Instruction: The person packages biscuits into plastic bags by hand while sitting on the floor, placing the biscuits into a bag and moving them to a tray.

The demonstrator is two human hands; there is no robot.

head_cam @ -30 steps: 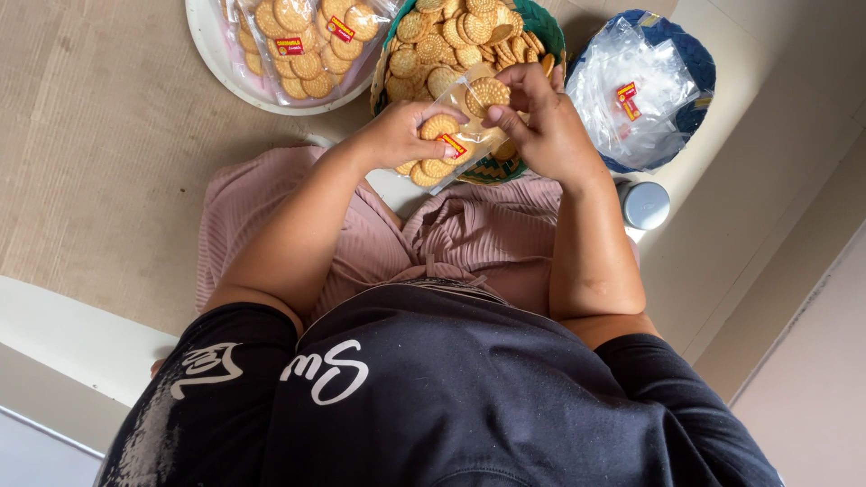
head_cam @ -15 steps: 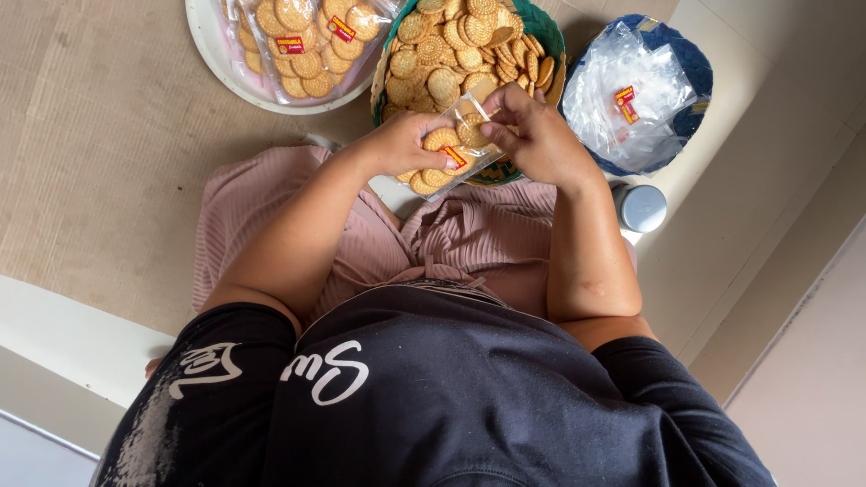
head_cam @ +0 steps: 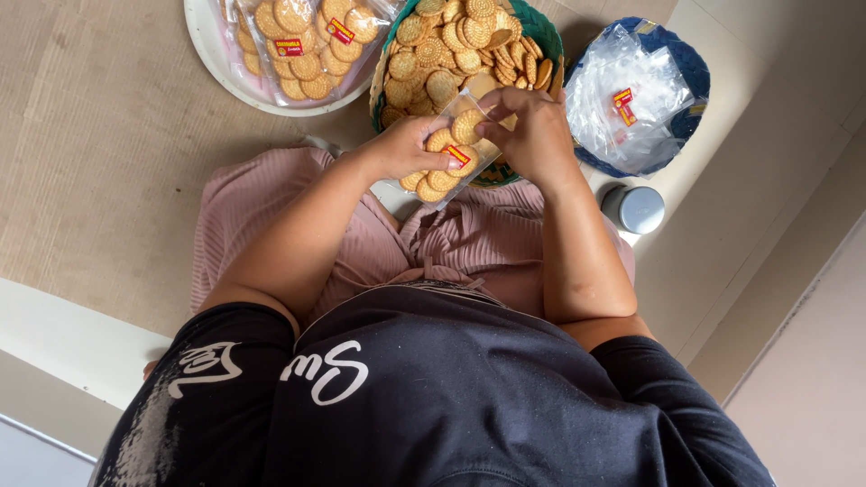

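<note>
Beige floor matting lies under me; above my lap, my left hand (head_cam: 403,149) grips a clear bag of round biscuits (head_cam: 448,162), while my right hand (head_cam: 534,133) pinches its open top beside the green basket (head_cam: 541,36).

A small clear plastic bag with a red label (head_cam: 451,160) is partly full of round golden biscuits. It is tilted, its open top up by a green woven basket (head_cam: 541,41) heaped with the same round biscuits (head_cam: 451,45), flat and loose.
</note>
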